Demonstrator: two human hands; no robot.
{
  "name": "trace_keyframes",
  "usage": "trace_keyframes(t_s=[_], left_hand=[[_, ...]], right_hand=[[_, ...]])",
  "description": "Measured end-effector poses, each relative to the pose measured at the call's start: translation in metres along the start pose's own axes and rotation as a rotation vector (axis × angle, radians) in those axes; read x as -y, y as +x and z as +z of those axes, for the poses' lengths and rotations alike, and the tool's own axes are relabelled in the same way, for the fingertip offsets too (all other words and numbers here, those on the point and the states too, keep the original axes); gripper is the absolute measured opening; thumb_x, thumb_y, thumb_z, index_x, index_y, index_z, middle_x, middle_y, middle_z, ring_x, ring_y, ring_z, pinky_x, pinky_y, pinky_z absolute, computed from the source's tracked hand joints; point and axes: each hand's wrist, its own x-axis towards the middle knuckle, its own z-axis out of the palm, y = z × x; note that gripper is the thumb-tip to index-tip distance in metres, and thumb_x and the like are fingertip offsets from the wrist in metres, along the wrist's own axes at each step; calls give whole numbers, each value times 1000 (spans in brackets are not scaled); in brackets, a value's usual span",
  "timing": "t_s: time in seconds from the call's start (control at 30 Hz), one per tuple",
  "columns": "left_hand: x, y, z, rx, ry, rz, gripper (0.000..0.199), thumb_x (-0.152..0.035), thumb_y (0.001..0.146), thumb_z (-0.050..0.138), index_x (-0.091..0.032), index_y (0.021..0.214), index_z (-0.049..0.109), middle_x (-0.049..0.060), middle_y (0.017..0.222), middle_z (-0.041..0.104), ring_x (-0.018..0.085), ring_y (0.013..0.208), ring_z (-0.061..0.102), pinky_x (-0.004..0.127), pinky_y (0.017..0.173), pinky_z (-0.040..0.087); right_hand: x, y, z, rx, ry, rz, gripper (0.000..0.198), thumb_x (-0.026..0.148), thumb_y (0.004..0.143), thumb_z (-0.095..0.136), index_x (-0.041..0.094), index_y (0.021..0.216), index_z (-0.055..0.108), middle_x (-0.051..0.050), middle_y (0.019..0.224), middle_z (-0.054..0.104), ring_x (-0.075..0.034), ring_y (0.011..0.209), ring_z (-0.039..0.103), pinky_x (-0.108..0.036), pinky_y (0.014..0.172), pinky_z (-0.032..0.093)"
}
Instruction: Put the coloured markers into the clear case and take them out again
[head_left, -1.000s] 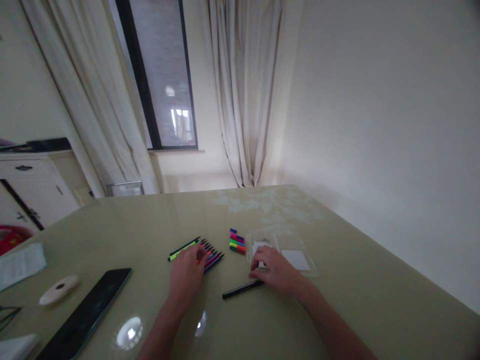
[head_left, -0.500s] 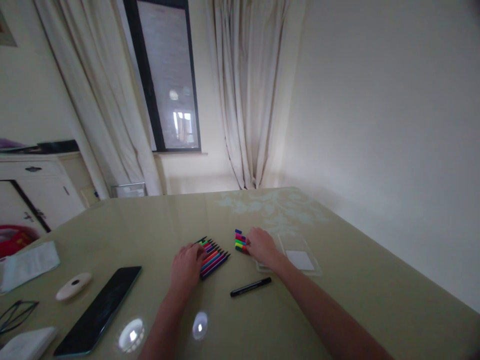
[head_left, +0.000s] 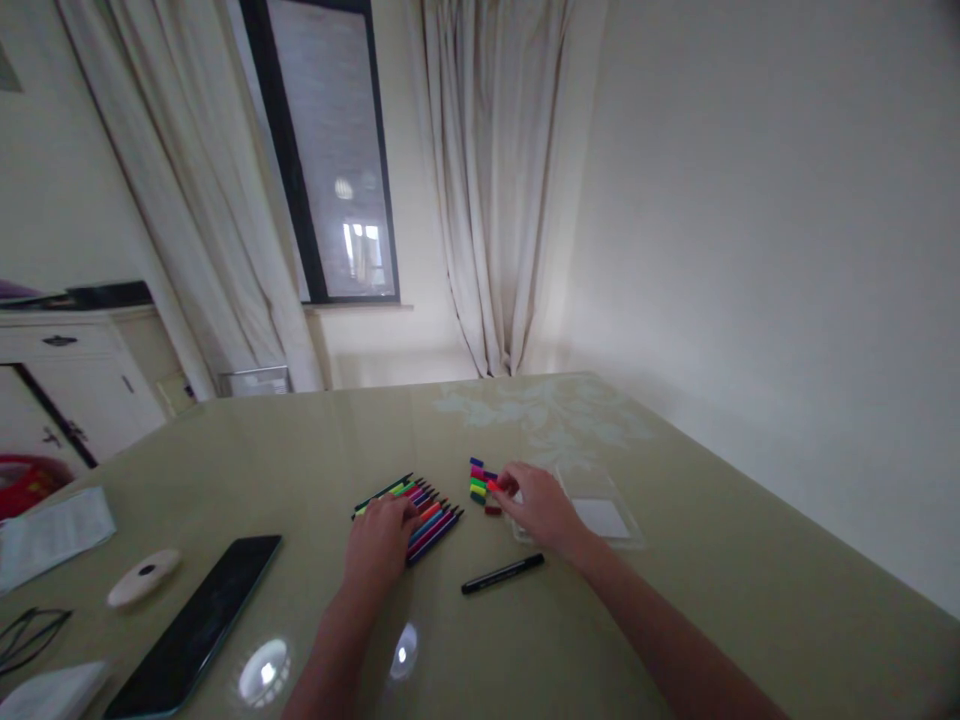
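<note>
Uncapped felt-tip pens (head_left: 436,530) in many colours lie side by side on the table, dark tips pointing away to the right. My left hand (head_left: 381,538) rests over them, its fingers closed on a pen near the orange one; the grip is partly hidden. To the right, my right hand (head_left: 538,505) pinches a bright orange-red pen cap (head_left: 495,486) between thumb and fingertips. Beside it stand loose coloured caps (head_left: 477,480) in a short column, with a dark red cap (head_left: 493,510) just below. In front of my hands lies a black marker (head_left: 502,574).
A clear plastic case (head_left: 628,515) with a white card lies partly behind my right hand. On the left are a black phone (head_left: 199,625), a whitish oval object (head_left: 144,578), glasses (head_left: 34,638), a white object (head_left: 56,690) and a pale cloth or paper (head_left: 56,537).
My right hand has drawn slightly right and now shows the orange-red cap in its pinch, uncovering the dark red cap. My left hand has shifted slightly right, and more pens show behind it.
</note>
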Motion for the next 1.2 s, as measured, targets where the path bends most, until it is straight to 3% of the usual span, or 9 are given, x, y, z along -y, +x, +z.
trace_keyframes(t_s=[0.13, 0.27, 0.33, 0.5, 0.8, 1.0, 1.2], left_hand=[[-1, -1, 4, -2, 18, 7, 18, -27, 96, 57, -24, 94, 74, 6, 104, 72, 25, 104, 64, 35, 89, 45], [-10, -3, 7, -104, -17, 64, 21, -29, 99, 51, -22, 98, 70, 8, 107, 70, 27, 104, 62, 39, 92, 46], [-21, -4, 9, -138, -130, 117, 22, -30, 99, 47, -21, 100, 68, 9, 107, 71, 27, 103, 62, 40, 93, 46], [-44, -11, 14, -61, -416, 215, 24, -36, 99, 47, -23, 107, 66, 7, 110, 75, 26, 104, 66, 42, 95, 48], [-44, -14, 17, -79, -476, 278, 29, -41, 100, 47, -25, 107, 71, 5, 107, 77, 25, 101, 68, 37, 92, 50], [-52, -19, 19, -91, -595, 342, 30, -41, 101, 48, -25, 106, 72, 5, 104, 75, 21, 97, 68, 31, 88, 53], [-57, -22, 15, -92, -669, 320, 32, -43, 99, 51, -24, 104, 76, 5, 99, 78, 22, 91, 69, 31, 85, 54]], right_hand=[[-8, -31, -1, -51, 322, -1, 16, 36, 94, 67, 21, 93, 71, -2, 85, 76, -17, 76, 67, -26, 68, 46], [-10, -37, 1, -134, 425, 8, 19, 39, 93, 67, 22, 95, 74, -2, 86, 75, -17, 73, 64, -26, 67, 46], [-10, -35, -1, -192, 470, 13, 21, 41, 94, 66, 22, 96, 75, -3, 88, 75, -17, 72, 62, -27, 67, 47], [-10, -33, -8, -295, 548, 29, 23, 43, 94, 65, 23, 97, 76, -5, 92, 76, -18, 73, 63, -29, 69, 50], [-9, -34, -6, -257, 574, -18, 18, 38, 94, 67, 23, 96, 77, -4, 91, 76, -17, 75, 64, -27, 71, 51], [-10, -34, -8, -186, 617, 0, 20, 41, 92, 70, 24, 94, 80, -4, 89, 77, -18, 77, 67, -29, 73, 52], [-19, -33, -7, -62, 747, 33, 22, 43, 84, 78, 21, 87, 80, -4, 81, 78, -20, 77, 71, -30, 73, 54]])
